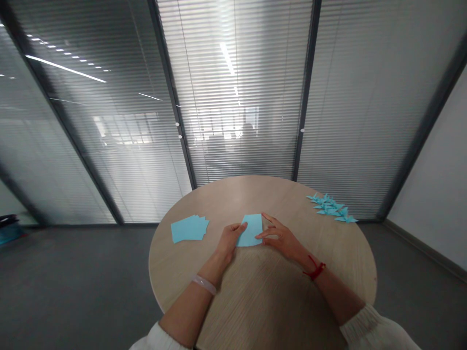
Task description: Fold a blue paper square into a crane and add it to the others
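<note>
A light-blue sheet of paper (251,231) is in front of me near the middle of the round table. My left hand (231,238) grips its left edge, thumb on top and fingers underneath. At the right edge, my right hand (280,236) has its fingers spread, with fingertips touching the sheet's side and corner. To the left lies a loose stack of blue paper sheets (188,229), slightly fanned. Several folded blue paper cranes (330,206) sit in a cluster at the table's far right.
The round wooden table (251,192) has a curved edge all around. Behind it stands a glass partition with blinds (241,87) and dark frames. A white wall (434,175) is on the right. A dark bag-like object (10,228) rests at the far left.
</note>
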The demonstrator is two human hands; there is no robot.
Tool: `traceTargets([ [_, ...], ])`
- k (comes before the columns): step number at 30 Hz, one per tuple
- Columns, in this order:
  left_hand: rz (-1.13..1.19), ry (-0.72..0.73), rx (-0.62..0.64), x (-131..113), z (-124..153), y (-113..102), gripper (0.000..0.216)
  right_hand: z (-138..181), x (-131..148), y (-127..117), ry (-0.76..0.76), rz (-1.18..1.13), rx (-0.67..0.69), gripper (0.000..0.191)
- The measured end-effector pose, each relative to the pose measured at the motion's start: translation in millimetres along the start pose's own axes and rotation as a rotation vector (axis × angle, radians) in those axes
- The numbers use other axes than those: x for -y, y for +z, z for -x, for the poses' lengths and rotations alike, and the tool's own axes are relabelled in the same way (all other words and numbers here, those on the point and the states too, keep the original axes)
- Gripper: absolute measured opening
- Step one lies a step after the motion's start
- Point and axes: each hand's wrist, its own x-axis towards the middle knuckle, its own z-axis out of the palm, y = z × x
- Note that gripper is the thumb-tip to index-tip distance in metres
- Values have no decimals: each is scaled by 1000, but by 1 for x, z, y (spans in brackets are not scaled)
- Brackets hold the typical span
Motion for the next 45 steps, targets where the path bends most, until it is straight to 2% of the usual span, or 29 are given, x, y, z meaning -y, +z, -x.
traceTargets([
  [5,-38,3,57,4,-3,-2,41,-2,0,0,63,6,-20,23],
  [8,-56,20,134,6,-4,-2,39,-4,-2,0,73,-78,23,26],
  [12,-96,14,131,8,-5,-1,39,-5,-4,0,111,-192,66,26],
  [20,-70,-46,192,7,-1,6,38,-5,-1,5,337,-213,-59,29],
  [25,-59,-44,213,6,2,9,40,-5,-3,9,356,-247,-147,28],
  [35,-167,-33,229,6,0,10,40,-6,-11,11,309,-329,-183,29],
  [45,-222,-15,235,6,1,11,37,-5,-2,10,356,-402,-205,45],
])
